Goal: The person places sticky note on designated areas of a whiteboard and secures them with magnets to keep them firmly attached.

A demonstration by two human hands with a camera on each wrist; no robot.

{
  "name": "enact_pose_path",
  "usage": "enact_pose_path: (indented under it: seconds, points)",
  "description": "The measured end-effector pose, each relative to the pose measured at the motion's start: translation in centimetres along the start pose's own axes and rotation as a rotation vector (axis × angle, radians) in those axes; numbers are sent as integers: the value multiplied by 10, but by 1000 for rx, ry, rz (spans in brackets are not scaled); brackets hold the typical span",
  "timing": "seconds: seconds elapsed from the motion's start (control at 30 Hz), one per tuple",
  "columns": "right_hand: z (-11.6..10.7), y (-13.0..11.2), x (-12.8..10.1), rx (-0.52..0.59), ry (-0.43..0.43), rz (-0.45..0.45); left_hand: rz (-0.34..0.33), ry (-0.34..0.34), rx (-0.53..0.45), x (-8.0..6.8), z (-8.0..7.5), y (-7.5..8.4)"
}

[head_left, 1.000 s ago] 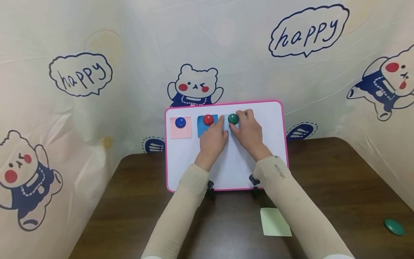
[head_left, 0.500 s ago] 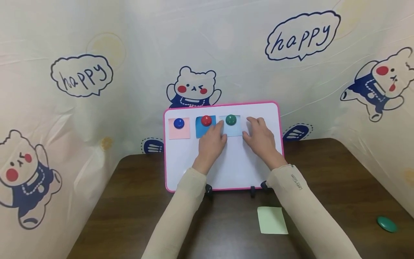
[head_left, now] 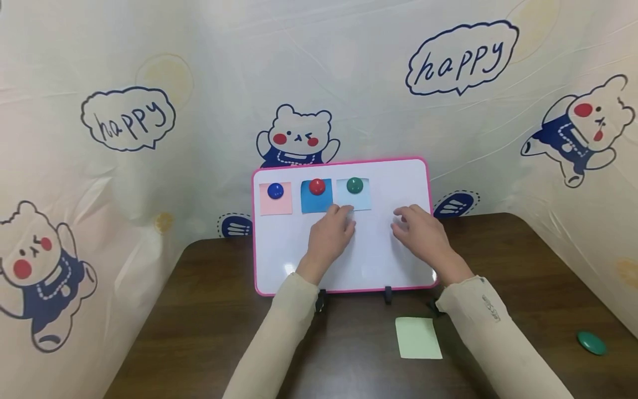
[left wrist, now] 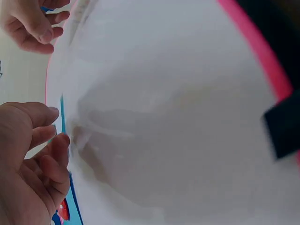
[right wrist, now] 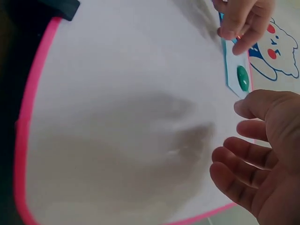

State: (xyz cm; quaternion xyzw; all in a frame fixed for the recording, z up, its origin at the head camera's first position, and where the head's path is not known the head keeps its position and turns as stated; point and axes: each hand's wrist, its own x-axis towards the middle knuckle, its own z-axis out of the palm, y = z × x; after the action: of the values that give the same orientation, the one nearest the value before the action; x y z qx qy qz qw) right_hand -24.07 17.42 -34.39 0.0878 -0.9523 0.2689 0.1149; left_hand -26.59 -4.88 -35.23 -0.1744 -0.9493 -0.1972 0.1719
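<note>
A pink-framed whiteboard (head_left: pixel 344 249) stands upright on the table. Across its top hang a pink note (head_left: pixel 276 206) under a blue magnet (head_left: pixel 275 191), a blue note (head_left: pixel 316 204) under a red magnet (head_left: pixel 317 187), and a light blue note (head_left: pixel 354 201) under a green magnet (head_left: pixel 355 185). My left hand (head_left: pixel 330 235) hovers before the board just below the blue and light blue notes, fingers loosely bent around nothing. Farther right, my right hand (head_left: pixel 421 233) is in front of the board's right part, relaxed and holding nothing. In the right wrist view its fingers (right wrist: pixel 239 161) are spread apart.
A pale green note (head_left: pixel 418 338) lies on the brown table (head_left: pixel 199 332) in front of the board. Another green magnet (head_left: pixel 591 343) lies at the far right. Black stand feet (head_left: pixel 388 295) hold the board's bottom edge. A printed curtain (head_left: pixel 209 127) surrounds the table.
My right hand has left the green magnet and moved right and down. My left hand has slid down from the notes' edges. The light blue note stays on the board under the magnet.
</note>
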Motion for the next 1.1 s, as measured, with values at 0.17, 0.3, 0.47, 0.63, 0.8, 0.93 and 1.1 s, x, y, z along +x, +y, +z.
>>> enact_pose_path:
  seconds: [0.17, 0.3, 0.47, 0.63, 0.8, 0.93, 1.1]
  points:
    - [-11, 18, -24, 18, -38, 6, 35, -61, -23, -13, 10, 7]
    - [-20, 34, -43, 10, -57, 8, 41, -131, -63, -24, 15, 14]
    - [-28, 60, -71, -6, -65, 16, 17, -281, -151, -40, 18, 24]
    - [-39, 88, -107, -30, -58, 40, 5, -416, -210, -57, 22, 33]
    - [-51, 117, -139, -53, 11, 43, 26, -467, -237, -68, 31, 37]
    - [-54, 137, -160, -69, 58, 62, 72, -505, -245, -74, 40, 39]
    - [-53, 153, -188, -104, 115, 127, 147, -568, -237, -81, 47, 49]
